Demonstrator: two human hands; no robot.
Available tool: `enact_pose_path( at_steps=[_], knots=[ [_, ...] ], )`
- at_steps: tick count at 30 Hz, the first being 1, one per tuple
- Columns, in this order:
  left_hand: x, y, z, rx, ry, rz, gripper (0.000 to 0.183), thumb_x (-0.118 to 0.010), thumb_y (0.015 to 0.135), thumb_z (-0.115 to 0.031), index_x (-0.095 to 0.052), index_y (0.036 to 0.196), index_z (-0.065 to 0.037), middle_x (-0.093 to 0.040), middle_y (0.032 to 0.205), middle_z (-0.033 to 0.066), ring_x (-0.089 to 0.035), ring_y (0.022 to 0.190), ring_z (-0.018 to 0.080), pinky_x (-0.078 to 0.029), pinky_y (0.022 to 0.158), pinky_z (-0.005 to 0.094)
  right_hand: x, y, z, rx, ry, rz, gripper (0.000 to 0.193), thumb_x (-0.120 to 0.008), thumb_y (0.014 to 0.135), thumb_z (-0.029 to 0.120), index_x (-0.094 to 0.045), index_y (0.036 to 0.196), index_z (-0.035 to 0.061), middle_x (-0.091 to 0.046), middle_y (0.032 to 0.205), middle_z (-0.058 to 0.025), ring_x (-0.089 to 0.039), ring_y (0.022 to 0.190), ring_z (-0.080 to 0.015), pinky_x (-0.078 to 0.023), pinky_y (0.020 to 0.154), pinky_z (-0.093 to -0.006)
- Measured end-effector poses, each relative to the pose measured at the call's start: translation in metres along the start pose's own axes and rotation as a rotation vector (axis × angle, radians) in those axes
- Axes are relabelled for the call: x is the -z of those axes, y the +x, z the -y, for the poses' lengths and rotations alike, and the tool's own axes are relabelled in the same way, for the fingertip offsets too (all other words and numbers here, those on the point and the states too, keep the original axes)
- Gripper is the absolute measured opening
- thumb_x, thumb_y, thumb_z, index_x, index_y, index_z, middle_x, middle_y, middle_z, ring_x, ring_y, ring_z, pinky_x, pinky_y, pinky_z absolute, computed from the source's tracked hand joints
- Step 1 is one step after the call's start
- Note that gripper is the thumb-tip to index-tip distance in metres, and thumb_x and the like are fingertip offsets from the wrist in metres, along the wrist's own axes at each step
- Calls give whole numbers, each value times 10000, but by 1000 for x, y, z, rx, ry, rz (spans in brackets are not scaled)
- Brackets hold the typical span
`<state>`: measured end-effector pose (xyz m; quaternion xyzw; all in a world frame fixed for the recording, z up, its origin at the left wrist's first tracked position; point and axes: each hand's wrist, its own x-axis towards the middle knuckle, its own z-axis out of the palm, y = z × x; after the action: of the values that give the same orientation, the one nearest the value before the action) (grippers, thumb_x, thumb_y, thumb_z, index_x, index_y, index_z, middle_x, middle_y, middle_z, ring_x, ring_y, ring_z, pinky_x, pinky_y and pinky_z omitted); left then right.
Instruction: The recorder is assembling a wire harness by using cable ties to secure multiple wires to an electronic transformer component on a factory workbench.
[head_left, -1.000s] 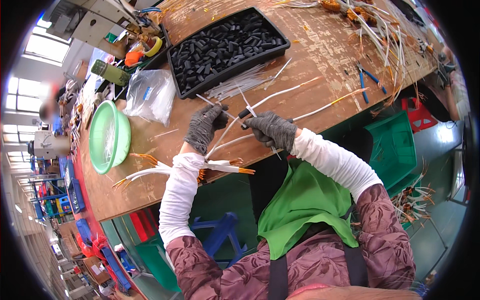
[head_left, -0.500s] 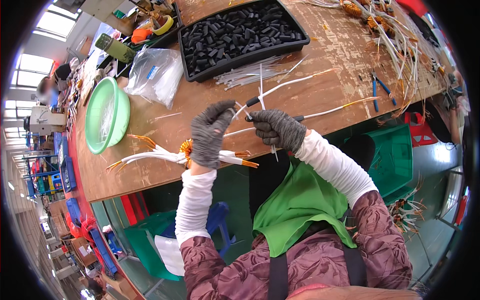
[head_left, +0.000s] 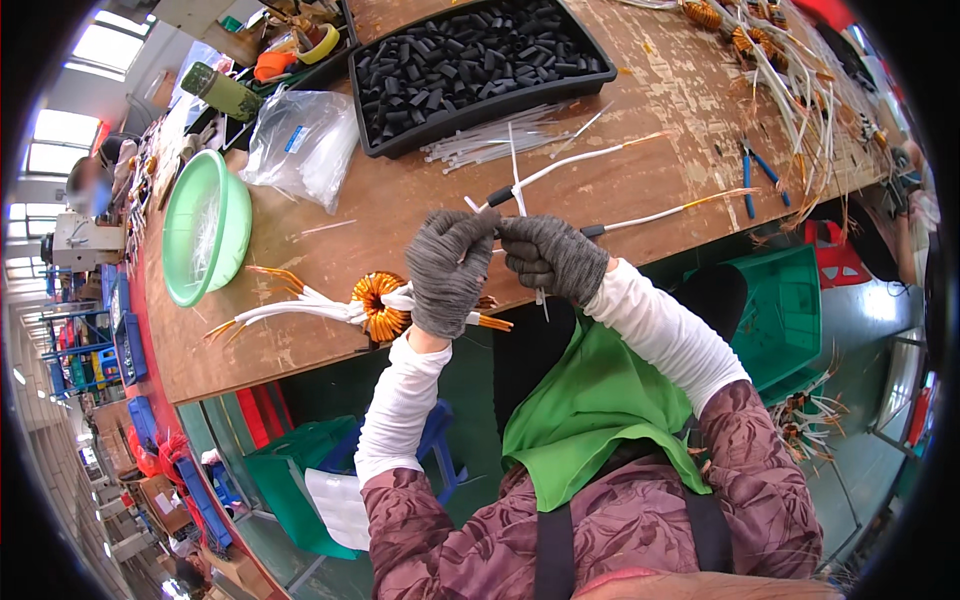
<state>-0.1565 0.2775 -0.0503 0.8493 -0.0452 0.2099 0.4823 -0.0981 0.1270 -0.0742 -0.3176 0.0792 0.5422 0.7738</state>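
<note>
Since a second ago we have drawn both gloved hands back from mid-desk to the near edge, and the white cable tie now stands upright between them. Our left hand [head_left: 449,272], in a grey knitted glove, is curled shut around the white sleeved leads of the coil [head_left: 381,304], a copper-wound ring lying at the desk's near edge with its orange-tipped wires fanned out to the left. Our right hand [head_left: 552,256], gloved alike, is pinched closed on the thin white cable tie [head_left: 516,170], just beside the left. Two long white wires [head_left: 590,160] with black sleeves run toward the right edge over the scuffed wooden desk [head_left: 640,110]. Behind them lies a loose bundle of ties [head_left: 490,145], then a black tray [head_left: 470,62] of short black tubes. A round green bowl [head_left: 205,228] sits at the left edge, a crumpled clear bag [head_left: 300,140] next to it.
</note>
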Motion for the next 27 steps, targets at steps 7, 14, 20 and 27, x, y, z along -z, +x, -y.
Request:
enact_pose_path(
  at_steps=[7,14,20,27],
  knots=[
    [4,1,2,-304,331,31,233,-646,674,8,-655,894,-66,-601,787,78,-562,747,263,-454,653,344,-8,-12,-1,253,-596,-221,214,-595,842,217,-619,965,43,-477,571,50,-404,449,-28,-297,375,-189],
    [8,7,9,-466,335,145,309,-644,610,-31,-648,911,-101,-604,806,55,-568,755,247,-450,683,355,11,-4,-4,571,-697,-58,242,-682,788,174,-639,965,15,-598,727,8,-492,693,-38,-428,636,-215],
    [5,11,5,-569,429,117,328,-662,578,-80,-649,901,-134,-586,773,40,-556,747,229,-428,684,369,13,-10,-5,609,-818,-10,255,-677,789,181,-635,977,14,-611,755,0,-507,713,-55,-442,668,-238],
    [0,15,38,-167,354,294,264,-648,647,-70,-636,911,-77,-594,769,103,-572,798,266,-429,680,383,-7,-37,-14,537,-911,20,192,-594,833,190,-634,875,7,-631,722,-67,-564,720,-89,-456,680,-255]
  ],
)
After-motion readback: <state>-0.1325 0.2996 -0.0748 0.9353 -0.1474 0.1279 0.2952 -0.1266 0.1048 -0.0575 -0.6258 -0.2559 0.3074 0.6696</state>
